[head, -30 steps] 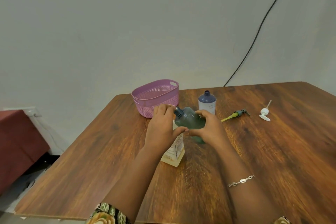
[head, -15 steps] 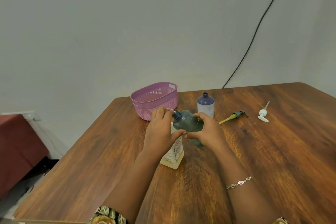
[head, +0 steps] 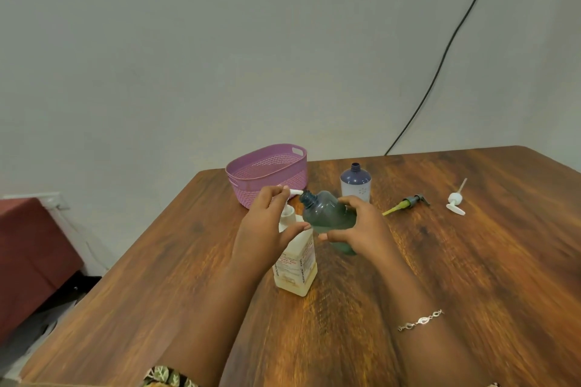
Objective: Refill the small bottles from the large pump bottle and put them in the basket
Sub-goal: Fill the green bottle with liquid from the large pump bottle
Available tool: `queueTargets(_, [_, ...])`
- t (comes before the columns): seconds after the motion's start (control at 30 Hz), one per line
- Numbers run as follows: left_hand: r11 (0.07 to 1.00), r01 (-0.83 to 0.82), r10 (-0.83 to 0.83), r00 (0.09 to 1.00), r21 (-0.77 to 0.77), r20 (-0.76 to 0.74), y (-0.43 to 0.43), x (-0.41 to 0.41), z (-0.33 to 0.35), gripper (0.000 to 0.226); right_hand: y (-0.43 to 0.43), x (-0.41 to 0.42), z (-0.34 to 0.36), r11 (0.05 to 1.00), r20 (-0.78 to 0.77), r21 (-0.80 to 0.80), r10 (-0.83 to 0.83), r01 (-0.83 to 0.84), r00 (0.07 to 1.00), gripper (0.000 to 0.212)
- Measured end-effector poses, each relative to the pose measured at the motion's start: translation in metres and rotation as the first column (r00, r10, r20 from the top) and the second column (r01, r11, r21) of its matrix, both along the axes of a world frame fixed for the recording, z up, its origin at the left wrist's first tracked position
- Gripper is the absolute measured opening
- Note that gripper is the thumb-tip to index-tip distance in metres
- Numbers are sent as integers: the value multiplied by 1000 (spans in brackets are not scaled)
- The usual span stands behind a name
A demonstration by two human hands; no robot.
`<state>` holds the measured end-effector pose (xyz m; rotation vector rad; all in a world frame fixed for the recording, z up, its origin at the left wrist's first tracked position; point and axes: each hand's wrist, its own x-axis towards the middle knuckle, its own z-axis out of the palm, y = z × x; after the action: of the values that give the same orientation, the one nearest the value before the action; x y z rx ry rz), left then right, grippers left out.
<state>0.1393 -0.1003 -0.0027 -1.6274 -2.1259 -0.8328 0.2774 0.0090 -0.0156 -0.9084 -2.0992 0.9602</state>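
Small green bottle [head: 327,217] is off the bench [head: 471,261], tipped over so its open neck sits right at the white nozzle [head: 296,192] of the large pump bottle [head: 297,264]. The right hand [head: 361,226] has its fingers wrapped round the body. The left hand [head: 264,229] clasps the pump, fingers on top of the head and thumb braced on the bottle's shoulder. What's changed: half a second ago that hand sat lower and hid the nozzle; now it's come up and the spout shows. I reckon that's the pump springing back between squirts, so filling is still going. Can't really tell how full it is. The other small bottle [head: 355,184] waits uncapped just right of the purple basket [head: 283,184], and nothing shows inside the basket from here.
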Motion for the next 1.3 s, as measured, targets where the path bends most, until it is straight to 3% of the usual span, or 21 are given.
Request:
queueTargets(0.17, [999,-12,9,998,-45,-68,-2,6,3,78,1,-2,3,1000,1,16,7,-7,1000,64])
queueTargets(0.43, [998,-27,23,997,-59,-70,2,4,3,66,-2,-8,0,1000,3,26,5,-5,1000,65])
queueTargets(0.67, [986,-48,29,993,-158,-118,-1,7,15,80,0,-6,5,999,-1,26,19,-19,1000,66])
queueTargets(0.87, [983,-110,91,987,-144,-131,2,20,6,86,4,-6,3,999,24,33,19,-19,1000,67])
queueTargets(1.3, [987,-69,50,989,-143,-137,0,14,14,84,1,-8,10,999,18,42,16,-16,1000,67])
